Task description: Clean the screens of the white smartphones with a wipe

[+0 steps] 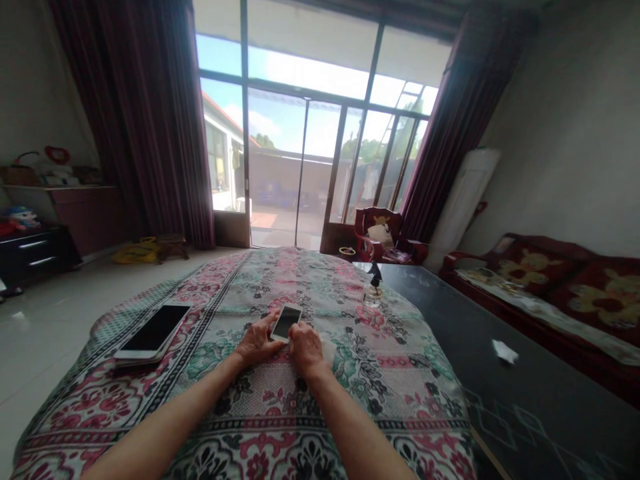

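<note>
A small phone (pixel 287 322) sits near the middle of the table, on the flowered cloth (pixel 280 427) that covers the table's left part. The left hand (pixel 257 343) and the right hand (pixel 306 347) close on its near end from either side, with the left thumb along its left edge and the right fingers curled at its near right corner. Whether its far end rests on the cloth or is lifted slightly cannot be told.

There is open cloth all round the hands: a wide stretch to the far edge, more toward the near edge under the forearms, and room to both sides. A larger phone (pixel 153 331) lies close to the left edge, well apart from the hands, and the cloth drops over that edge toward the floor (pixel 45 327). To the right the cloth ends and the bare dark tabletop (pixel 500 427) runs on, with a scrap of white paper (pixel 504 351) on it. A little bottle (pixel 373 293) stands at the cloth's far right border.

The small phone lies screen up and dark. Its long axis runs from the near edge toward the far edge, and its far end leans a little to the right.
</note>
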The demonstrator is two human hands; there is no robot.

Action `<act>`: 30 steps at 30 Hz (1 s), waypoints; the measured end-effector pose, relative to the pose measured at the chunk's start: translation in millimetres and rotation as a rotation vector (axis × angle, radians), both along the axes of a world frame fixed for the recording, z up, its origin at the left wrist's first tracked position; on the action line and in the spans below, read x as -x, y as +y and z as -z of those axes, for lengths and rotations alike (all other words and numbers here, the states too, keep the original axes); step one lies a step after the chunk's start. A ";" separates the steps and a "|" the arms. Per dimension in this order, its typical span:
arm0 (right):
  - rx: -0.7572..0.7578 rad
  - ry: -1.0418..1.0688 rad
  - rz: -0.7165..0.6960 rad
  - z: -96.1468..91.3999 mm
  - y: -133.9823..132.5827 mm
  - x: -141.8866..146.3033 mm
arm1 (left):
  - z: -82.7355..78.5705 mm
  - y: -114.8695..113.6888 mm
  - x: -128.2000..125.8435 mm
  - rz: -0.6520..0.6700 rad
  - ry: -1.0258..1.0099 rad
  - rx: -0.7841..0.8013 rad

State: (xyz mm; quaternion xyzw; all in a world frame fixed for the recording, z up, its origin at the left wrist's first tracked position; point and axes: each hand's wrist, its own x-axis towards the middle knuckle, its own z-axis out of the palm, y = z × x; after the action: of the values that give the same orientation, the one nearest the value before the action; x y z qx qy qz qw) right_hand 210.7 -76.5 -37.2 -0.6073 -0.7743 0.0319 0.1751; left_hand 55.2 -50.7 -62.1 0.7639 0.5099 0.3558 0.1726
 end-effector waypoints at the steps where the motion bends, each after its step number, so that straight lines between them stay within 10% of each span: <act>1: -0.002 0.002 -0.004 0.0 -0.1 -0.7 | 0.5 0.0 -0.1 0.001 -0.004 -0.006; 20: 0.019 0.082 -0.156 4.3 9.2 -17.6 | -1.0 19.6 0.5 0.087 0.165 0.014; 30: 0.007 0.088 0.032 -4.3 62.1 -15.6 | -5.4 16.4 -1.1 0.064 0.175 0.082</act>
State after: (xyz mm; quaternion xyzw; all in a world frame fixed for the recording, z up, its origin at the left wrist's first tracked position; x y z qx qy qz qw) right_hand 226.2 -14.4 -32.9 -0.6182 -0.7559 0.0584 0.2073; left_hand 56.3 -34.4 -56.7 0.8002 0.5125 0.2611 0.1697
